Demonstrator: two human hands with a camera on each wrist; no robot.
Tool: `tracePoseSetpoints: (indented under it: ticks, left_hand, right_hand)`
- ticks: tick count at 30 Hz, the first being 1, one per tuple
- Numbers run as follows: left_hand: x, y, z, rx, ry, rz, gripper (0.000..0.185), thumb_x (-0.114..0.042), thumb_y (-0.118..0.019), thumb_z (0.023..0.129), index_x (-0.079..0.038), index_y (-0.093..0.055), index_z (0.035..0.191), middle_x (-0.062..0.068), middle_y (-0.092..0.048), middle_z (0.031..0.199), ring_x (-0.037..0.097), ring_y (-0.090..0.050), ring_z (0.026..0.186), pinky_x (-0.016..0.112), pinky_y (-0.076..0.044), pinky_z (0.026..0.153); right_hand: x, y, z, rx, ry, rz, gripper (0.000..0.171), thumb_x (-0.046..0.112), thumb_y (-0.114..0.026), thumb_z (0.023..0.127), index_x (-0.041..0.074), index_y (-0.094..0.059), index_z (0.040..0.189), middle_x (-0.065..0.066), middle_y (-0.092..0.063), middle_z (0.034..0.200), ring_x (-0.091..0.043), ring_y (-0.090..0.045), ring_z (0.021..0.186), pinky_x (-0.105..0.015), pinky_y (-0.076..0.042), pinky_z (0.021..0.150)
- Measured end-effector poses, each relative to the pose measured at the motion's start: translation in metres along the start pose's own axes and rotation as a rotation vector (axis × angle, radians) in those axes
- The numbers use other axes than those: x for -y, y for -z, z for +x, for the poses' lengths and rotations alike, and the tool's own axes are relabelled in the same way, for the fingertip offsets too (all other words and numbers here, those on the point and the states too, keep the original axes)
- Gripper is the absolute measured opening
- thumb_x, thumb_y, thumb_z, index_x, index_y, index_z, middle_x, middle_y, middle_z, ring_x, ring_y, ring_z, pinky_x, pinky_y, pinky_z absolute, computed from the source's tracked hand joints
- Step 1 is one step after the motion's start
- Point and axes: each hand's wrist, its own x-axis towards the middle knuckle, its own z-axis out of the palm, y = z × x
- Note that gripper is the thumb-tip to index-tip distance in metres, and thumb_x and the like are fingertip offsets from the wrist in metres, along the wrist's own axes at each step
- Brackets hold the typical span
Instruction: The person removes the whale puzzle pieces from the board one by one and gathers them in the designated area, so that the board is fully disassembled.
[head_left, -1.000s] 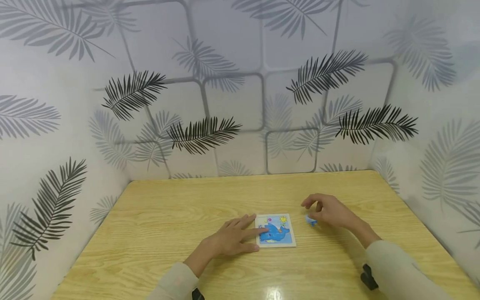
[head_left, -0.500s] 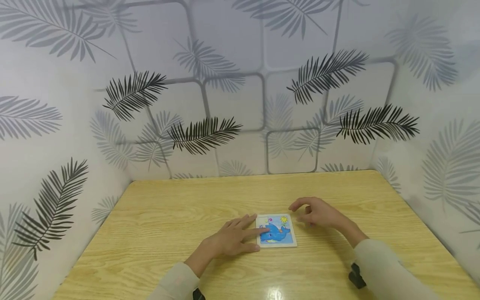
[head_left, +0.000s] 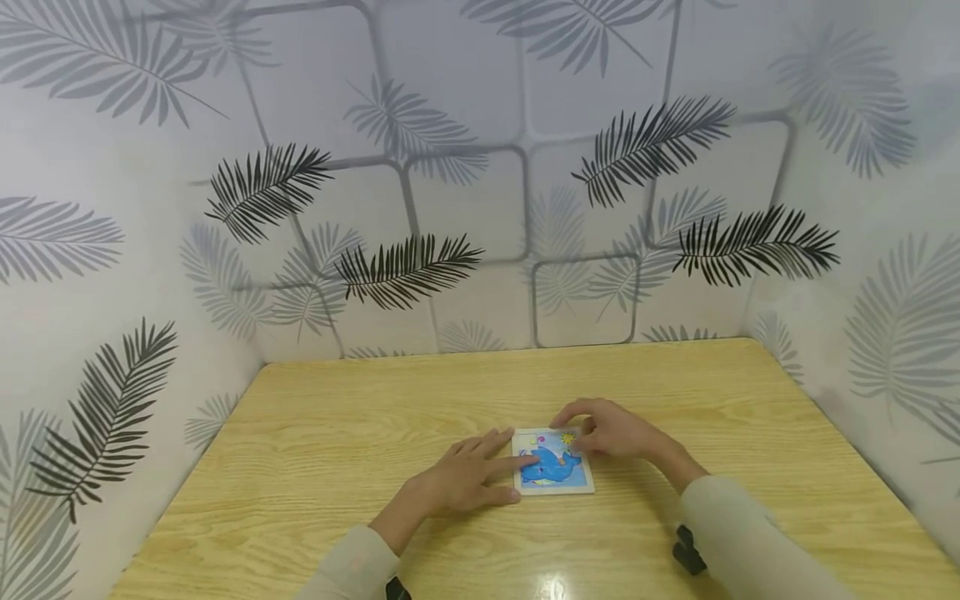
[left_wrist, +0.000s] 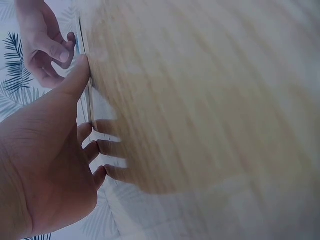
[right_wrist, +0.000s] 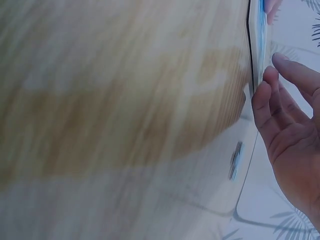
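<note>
A square picture puzzle (head_left: 555, 483) with a blue whale and a yellow sun lies flat on the table. Its upper left cell looks pale and bare. My left hand (head_left: 468, 475) rests against its left side, fingers spread, the index fingertip on the picture. From the right, my right hand (head_left: 618, 429) reaches over the puzzle's upper right corner, fingers loosely bent. In the right wrist view nothing shows between the right fingers (right_wrist: 280, 107). A small thin thing (right_wrist: 235, 161) lies on the table there, probably the blue puzzle piece, which the right hand hides from the head view.
The wood-grain table (head_left: 360, 408) carries the puzzle near its middle. Behind it and on both sides stand pale walls (head_left: 465, 200) with a feather pattern. A bright reflection shows at the table's near side.
My right hand has moved left, from beside a small blue puzzle piece to the puzzle's upper right corner. That piece is no longer visible in the head view. My left hand stays put.
</note>
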Motion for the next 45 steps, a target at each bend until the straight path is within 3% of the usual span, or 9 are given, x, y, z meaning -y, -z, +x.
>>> tracePoseSetpoints:
  ticks: [6, 13, 18, 27, 39, 45]
  left_hand:
    - [-0.004, 0.004, -0.002, 0.004, -0.005, 0.014, 0.058, -0.059, -0.038, 0.099, -0.046, -0.021, 0.153, 0.006, -0.008, 0.164, 0.031, -0.009, 0.150, 0.060, -0.020, 0.114]
    - [-0.002, 0.003, -0.002, 0.001, -0.017, 0.002, 0.058, -0.058, -0.038, 0.099, -0.045, -0.021, 0.153, 0.007, -0.008, 0.164, 0.033, -0.008, 0.150, 0.061, -0.019, 0.113]
    - [-0.003, 0.004, -0.002, 0.003, -0.025, -0.017, 0.058, -0.058, -0.037, 0.099, -0.045, -0.021, 0.153, 0.008, -0.008, 0.164, 0.034, -0.008, 0.149, 0.063, -0.019, 0.112]
    - [-0.007, 0.005, -0.001, 0.020, -0.008, -0.031, 0.058, -0.058, -0.038, 0.099, -0.044, -0.021, 0.153, 0.007, -0.006, 0.164, 0.034, -0.007, 0.149, 0.063, -0.018, 0.113]
    - [-0.005, 0.008, -0.003, 0.021, -0.009, -0.020, 0.058, -0.057, -0.038, 0.099, -0.043, -0.022, 0.153, 0.008, -0.007, 0.164, 0.034, -0.008, 0.149, 0.062, -0.018, 0.113]
    - [-0.005, 0.007, -0.002, 0.026, -0.001, -0.023, 0.058, -0.057, -0.039, 0.100, -0.045, -0.020, 0.153, 0.007, -0.006, 0.164, 0.034, -0.006, 0.149, 0.063, -0.017, 0.113]
  right_hand:
    - [0.007, -0.006, 0.007, 0.010, 0.046, -0.089, 0.031, 0.009, -0.068, 0.090, 0.015, -0.067, 0.121, -0.008, -0.058, 0.125, -0.016, -0.051, 0.078, -0.027, -0.046, 0.067]
    - [0.008, -0.014, 0.017, 0.036, 0.078, -0.187, 0.033, 0.007, -0.068, 0.090, 0.021, -0.069, 0.119, -0.007, -0.053, 0.124, -0.025, -0.051, 0.109, -0.043, -0.047, 0.085]
    - [0.013, -0.015, 0.018, 0.070, 0.093, -0.219, 0.035, 0.000, -0.065, 0.090, 0.019, -0.068, 0.120, -0.012, -0.049, 0.126, -0.031, -0.048, 0.117, -0.053, -0.045, 0.094]
    - [0.021, -0.016, 0.019, 0.055, 0.077, -0.254, 0.036, -0.004, -0.066, 0.086, 0.019, -0.068, 0.113, -0.010, -0.053, 0.116, -0.028, -0.051, 0.109, -0.053, -0.046, 0.092]
    - [0.026, -0.020, 0.021, 0.018, 0.078, -0.341, 0.033, -0.002, -0.069, 0.086, 0.014, -0.073, 0.113, -0.007, -0.056, 0.105, -0.020, -0.051, 0.091, -0.034, -0.047, 0.078]
    - [0.026, -0.020, 0.019, 0.009, 0.103, -0.345, 0.031, -0.002, -0.067, 0.087, 0.013, -0.072, 0.113, -0.007, -0.060, 0.107, -0.022, -0.054, 0.096, -0.038, -0.049, 0.081]
